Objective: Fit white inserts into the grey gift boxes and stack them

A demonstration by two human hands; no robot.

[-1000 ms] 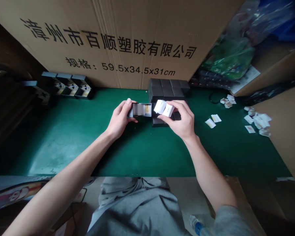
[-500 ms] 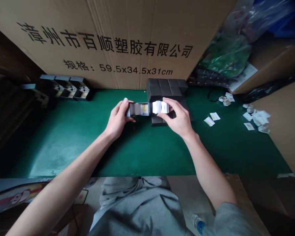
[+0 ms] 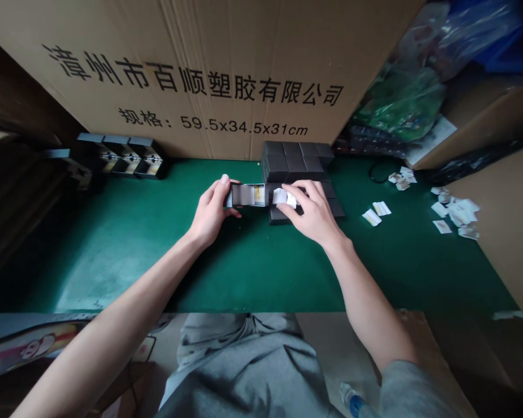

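My left hand [image 3: 211, 210] grips the left end of a small dark box [image 3: 244, 195], whose inside faces up and shows a pale lining with a yellowish patch at its right end. Just right of that box, my right hand [image 3: 310, 208] pinches a folded white paper piece [image 3: 280, 196] between thumb and fingers. The fingers partly cover the paper. Behind the right hand stand stacked black boxes [image 3: 294, 159], several of them, closed and pressed together.
Uncovered dark boxes [image 3: 131, 158] stand in a row at the back left. White paper pieces [image 3: 372, 217] lie on the green table [image 3: 244, 267], with a heap of white pieces [image 3: 461, 209] farther right. A large cardboard carton [image 3: 226, 35] walls off the back.
My right fingers have curled further over the white paper piece and hide more of it. The dark box in my left hand stays almost in place; the view has shifted slightly.
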